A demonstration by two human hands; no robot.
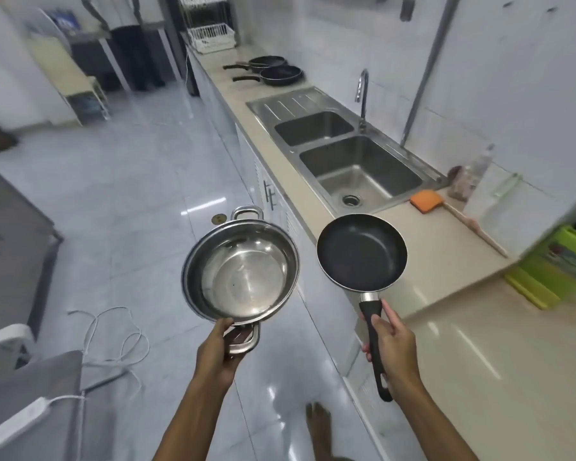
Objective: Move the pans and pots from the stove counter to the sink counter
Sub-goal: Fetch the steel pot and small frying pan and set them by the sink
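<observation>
Left hand (217, 352): gripping the near handle of a steel pot (240, 271), holding it over the floor.
Right hand (394, 347): closing around the black handle of a frying pan (361, 252), carrying it at the counter (426, 241) edge.
Sink (359, 171): sitting just beyond the pan.
Far counter: two dark pans (276, 70) lying side by side past the sink.

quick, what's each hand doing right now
Left hand: closed on the steel pot by its handle.
Right hand: closed on the black frying pan by its handle.
</observation>
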